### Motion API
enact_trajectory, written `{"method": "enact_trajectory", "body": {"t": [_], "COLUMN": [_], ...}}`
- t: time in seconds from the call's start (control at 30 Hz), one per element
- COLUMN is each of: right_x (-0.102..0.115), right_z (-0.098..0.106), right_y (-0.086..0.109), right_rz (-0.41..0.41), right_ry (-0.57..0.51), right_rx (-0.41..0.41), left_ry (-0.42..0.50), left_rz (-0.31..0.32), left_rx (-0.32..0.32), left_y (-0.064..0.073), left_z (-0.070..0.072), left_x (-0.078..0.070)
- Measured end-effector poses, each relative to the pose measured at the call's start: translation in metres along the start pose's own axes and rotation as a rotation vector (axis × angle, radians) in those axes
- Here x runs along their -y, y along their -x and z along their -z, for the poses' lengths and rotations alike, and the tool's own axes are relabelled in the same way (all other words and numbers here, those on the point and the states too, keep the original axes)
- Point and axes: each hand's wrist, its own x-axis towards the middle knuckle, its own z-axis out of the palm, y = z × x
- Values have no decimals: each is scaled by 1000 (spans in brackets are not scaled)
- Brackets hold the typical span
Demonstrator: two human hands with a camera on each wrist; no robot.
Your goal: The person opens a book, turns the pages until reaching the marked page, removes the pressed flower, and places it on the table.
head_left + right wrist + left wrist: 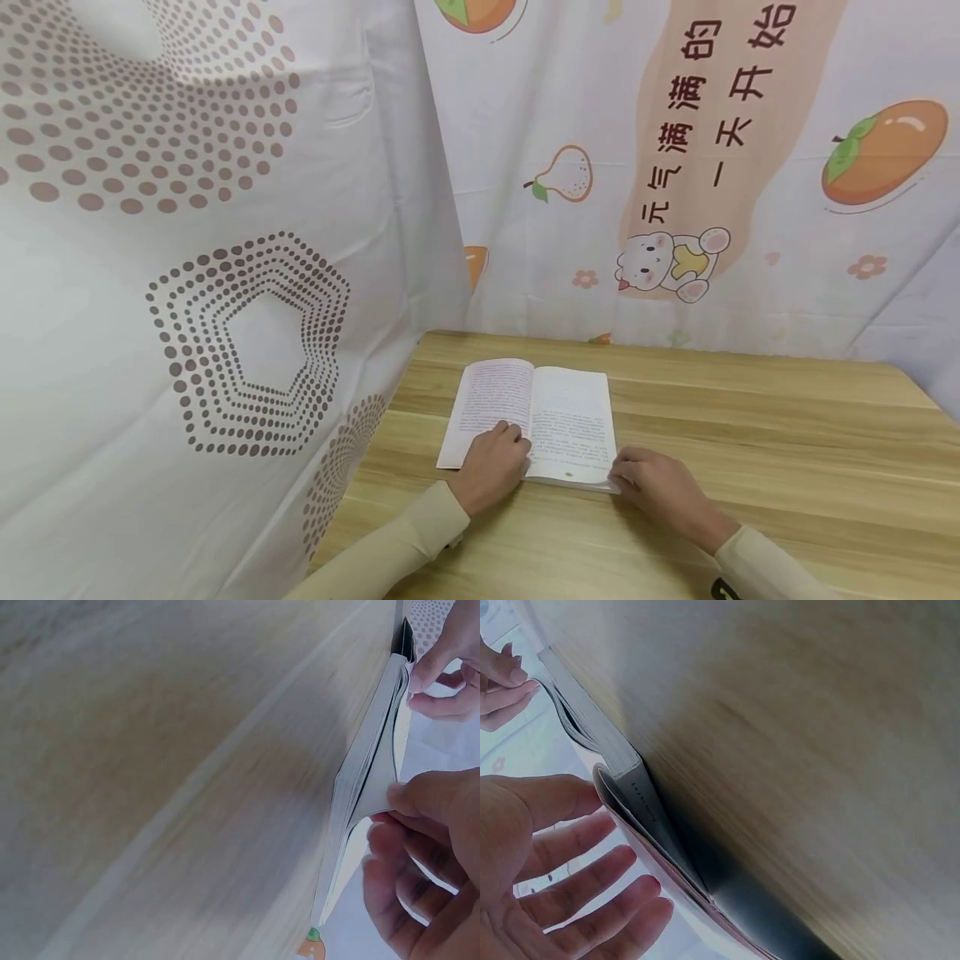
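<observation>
An open book (pixel 566 408) lies on the wooden table, printed text on both pages. My left hand (pixel 491 467) rests on the lower part of its left page, close to the middle fold. In the left wrist view the fingers (pixel 600 881) are spread and loosely bent over the page, with the thumb at the lower edge. At the bottom right corner, my right hand (pixel 663 492) pinches a page (pixel 379 780) between thumb and index finger. That page bows up from the thick stack of pages (pixel 364 742) beneath it, as the right wrist view shows.
Wooden table top (pixel 750 442) stretches to the right of the book. A white curtain with brown dots (pixel 262 350) hangs close along the left side. Behind the table hangs another curtain (pixel 510 233), printed with fruit, a cartoon animal and Chinese characters.
</observation>
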Motion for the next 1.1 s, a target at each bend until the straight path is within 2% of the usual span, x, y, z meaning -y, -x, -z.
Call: {"method": "enact_trajectory", "body": {"t": [0.13, 0.23, 0.5, 0.67, 0.77, 0.93, 1.1], "right_x": [1, 2, 3, 0, 0, 2, 2], "right_z": [1, 3, 8, 12, 14, 17, 17], "right_y": [-1, -2, -4, -8, -10, -13, -16], "right_rz": [4, -19, -85, -161, -179, -141, -119], "right_ry": [-18, -33, -114, -192, -218, -225, -230], "right_rx": [-18, -19, -7, 18, 12, -80, -210], "left_ry": [80, 121, 81, 72, 79, 105, 128], "left_rz": [2, -12, -50, -54, -55, -57, -51], "left_rx": [33, 35, 20, 45, 68, 103, 96], "left_y": [-1, -1, -1, -1, -2, -4, -4], "left_z": [0, 0, -3, -1, 1, 3, 2], "left_x": [0, -1, -2, -1, 0, 1, 3]}}
